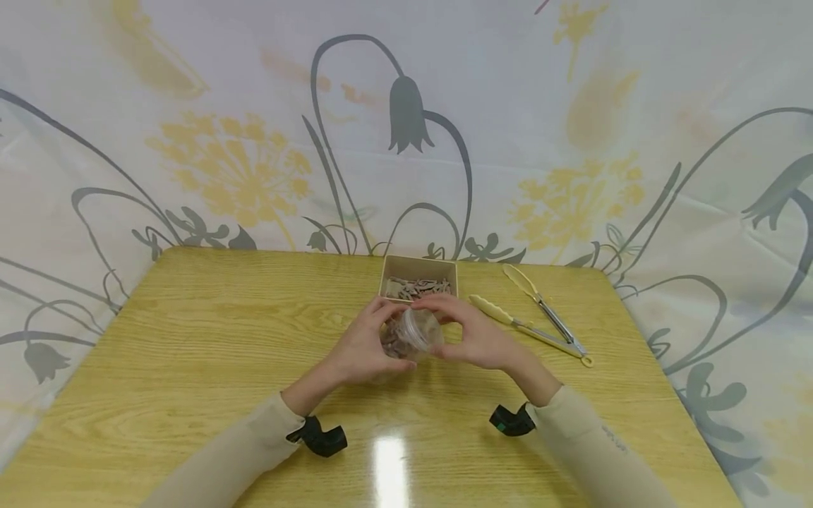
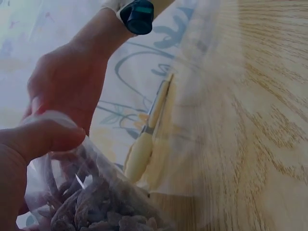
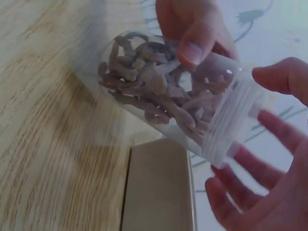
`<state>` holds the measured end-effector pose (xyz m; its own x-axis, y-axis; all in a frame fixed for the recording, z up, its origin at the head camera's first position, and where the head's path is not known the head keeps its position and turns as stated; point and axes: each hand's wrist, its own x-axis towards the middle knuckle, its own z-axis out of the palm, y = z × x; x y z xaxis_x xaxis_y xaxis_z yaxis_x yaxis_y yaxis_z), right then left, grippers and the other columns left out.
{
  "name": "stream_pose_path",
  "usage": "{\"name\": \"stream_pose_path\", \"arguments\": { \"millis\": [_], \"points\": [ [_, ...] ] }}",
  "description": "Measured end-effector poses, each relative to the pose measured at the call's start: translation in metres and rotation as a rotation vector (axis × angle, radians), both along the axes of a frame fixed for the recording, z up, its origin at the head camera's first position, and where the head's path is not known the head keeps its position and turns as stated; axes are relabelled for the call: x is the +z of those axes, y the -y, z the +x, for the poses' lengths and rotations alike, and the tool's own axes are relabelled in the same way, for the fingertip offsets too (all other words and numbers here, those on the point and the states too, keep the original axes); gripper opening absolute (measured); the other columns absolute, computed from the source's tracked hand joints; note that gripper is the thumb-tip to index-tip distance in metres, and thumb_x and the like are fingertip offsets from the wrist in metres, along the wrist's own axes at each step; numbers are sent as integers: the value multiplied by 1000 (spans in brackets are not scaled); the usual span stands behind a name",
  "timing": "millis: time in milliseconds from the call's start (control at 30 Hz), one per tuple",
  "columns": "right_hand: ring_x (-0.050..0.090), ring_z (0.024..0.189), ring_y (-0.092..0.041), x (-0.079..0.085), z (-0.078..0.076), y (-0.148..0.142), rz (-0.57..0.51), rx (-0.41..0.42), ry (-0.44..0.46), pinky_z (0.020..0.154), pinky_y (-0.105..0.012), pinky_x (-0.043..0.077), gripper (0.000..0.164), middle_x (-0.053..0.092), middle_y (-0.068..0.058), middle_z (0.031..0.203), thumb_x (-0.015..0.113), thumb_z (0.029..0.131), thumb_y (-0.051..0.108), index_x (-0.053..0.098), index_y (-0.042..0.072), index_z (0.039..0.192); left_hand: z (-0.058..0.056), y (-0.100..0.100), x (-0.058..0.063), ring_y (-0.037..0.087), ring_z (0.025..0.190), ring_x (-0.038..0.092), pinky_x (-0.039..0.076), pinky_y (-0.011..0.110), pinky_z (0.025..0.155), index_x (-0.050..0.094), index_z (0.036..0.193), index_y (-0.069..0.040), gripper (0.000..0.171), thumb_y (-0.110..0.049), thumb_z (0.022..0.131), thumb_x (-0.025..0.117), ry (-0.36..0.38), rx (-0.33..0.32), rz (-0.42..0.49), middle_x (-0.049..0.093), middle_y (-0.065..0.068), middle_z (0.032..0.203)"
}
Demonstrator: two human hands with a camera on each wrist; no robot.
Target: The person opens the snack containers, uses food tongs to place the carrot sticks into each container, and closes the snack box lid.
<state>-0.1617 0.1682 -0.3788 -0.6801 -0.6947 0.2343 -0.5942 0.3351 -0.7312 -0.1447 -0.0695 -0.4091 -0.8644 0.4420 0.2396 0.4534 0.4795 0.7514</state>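
Observation:
A clear plastic jar [image 3: 154,96] of greyish-brown dried strips is held tilted above the table, its ribbed clear lid [image 3: 231,118] toward the right. My left hand [image 1: 363,347] grips the jar's body, thumb [image 2: 60,136] along its side. Around the lid curve the thumb and fingertips of my right hand [image 1: 479,335]; in the right wrist view the thumb is at one edge and the fingers at the opposite edge. Just beyond the hands stands a beige box [image 1: 413,267] with similar strips inside.
Right of the box, metal tongs [image 1: 552,316] with cream tips lie spread on the wooden table [image 1: 254,317]. A flower-patterned cloth [image 1: 508,70] hangs behind the table's back edge. Black wrist mounts [image 1: 325,439] stick out at both sleeves.

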Motion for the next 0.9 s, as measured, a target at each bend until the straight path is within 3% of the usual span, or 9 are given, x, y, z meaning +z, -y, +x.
{"name": "stream_pose_path", "arguments": {
  "millis": [100, 200, 333, 500, 600, 700, 900],
  "points": [
    [56, 110, -24, 0, 2, 5, 83, -107, -16, 89, -47, 53, 61, 54, -8, 133, 75, 85, 16, 52, 9, 141, 1, -3, -1, 21, 103, 52, 51, 39, 86, 60, 133, -11, 79, -25, 63, 95, -23, 32, -18, 50, 3, 117],
    [56, 108, -22, 1, 2, 7, 131, -141, -21, 88, -47, 53, 59, 55, -7, 131, 73, 87, 22, 52, 9, 141, 2, -5, -1, 22, 102, 52, 51, 40, 86, 60, 132, -11, 79, -25, 62, 95, -28, 53, -29, 50, 3, 114],
    [56, 115, -25, 0, 0, 3, 55, -68, 11, 94, -48, 51, 61, 51, -9, 140, 73, 89, 17, 49, 10, 144, 2, -4, 1, 21, 104, 52, 51, 41, 88, 60, 133, -11, 79, -25, 63, 94, -3, 40, -11, 50, 2, 116],
    [39, 137, -30, -2, -1, -5, -110, 90, 86, 106, -57, 40, 60, 40, -13, 152, 72, 89, 3, 49, 5, 144, 0, 1, 4, 20, 106, 51, 49, 43, 89, 57, 137, -14, 80, -29, 66, 92, 74, -25, 15, 50, 1, 120],
    [37, 140, -29, -3, 0, -7, -147, 127, 110, 108, -55, 38, 56, 41, -15, 151, 71, 88, -2, 53, 1, 141, 1, 2, 4, 19, 107, 50, 49, 44, 90, 56, 138, -15, 81, -30, 67, 91, 112, -52, 29, 50, 0, 120],
    [45, 134, -28, -6, 0, -6, -137, 73, 86, 105, -49, 44, 55, 47, -14, 146, 74, 86, 0, 56, 2, 138, 1, 0, 3, 18, 106, 51, 49, 42, 89, 57, 137, -15, 81, -29, 65, 92, 98, -31, 30, 50, 0, 119],
    [58, 110, -29, -9, 0, 2, -105, -119, 13, 86, -44, 55, 52, 59, -12, 130, 79, 84, 8, 62, 7, 133, 3, -8, -3, 20, 102, 52, 51, 37, 84, 58, 133, -10, 79, -30, 64, 92, -12, 69, 30, 52, 3, 119]
  ]
}}
